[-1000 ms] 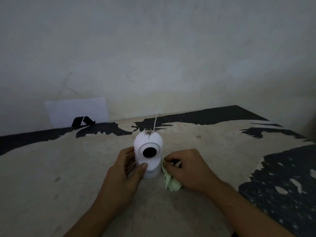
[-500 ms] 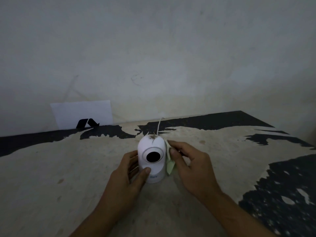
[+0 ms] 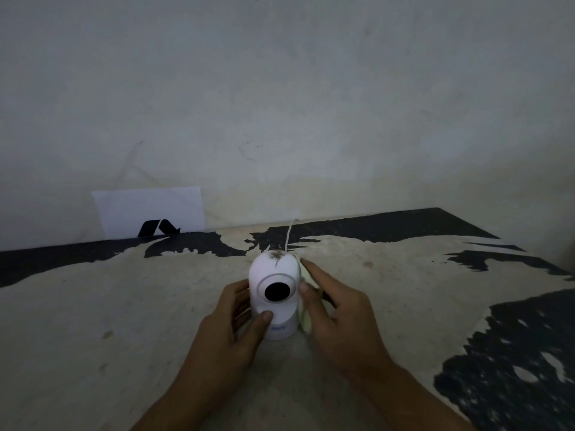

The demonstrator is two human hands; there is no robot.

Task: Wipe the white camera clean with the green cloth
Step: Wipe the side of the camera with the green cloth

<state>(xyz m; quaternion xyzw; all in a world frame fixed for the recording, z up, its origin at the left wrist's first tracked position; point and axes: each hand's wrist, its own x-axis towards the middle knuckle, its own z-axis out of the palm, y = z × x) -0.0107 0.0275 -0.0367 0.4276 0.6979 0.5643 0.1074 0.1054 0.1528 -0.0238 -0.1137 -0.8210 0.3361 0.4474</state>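
The white camera (image 3: 271, 272) stands upright on the worn table (image 3: 93, 306), its round black lens facing me and a brown smudge on its top. My left hand (image 3: 227, 331) grips its left side and base, thumb across the front below the lens. My right hand (image 3: 336, 318) presses the pale green cloth (image 3: 305, 321) flat against the camera's right side; most of the cloth is hidden under the fingers. A thin white cable (image 3: 288, 236) runs from behind the camera toward the wall.
A white card (image 3: 149, 209) with a black arrow mark leans against the wall at the back left. The table's surface is beige with black patches where the coating has peeled, largest at the right (image 3: 513, 353). The wall closes the back edge.
My right hand lifted the cloth from the table beside the camera's base and brought it up against the camera's right side. My left hand kept its hold on the camera.
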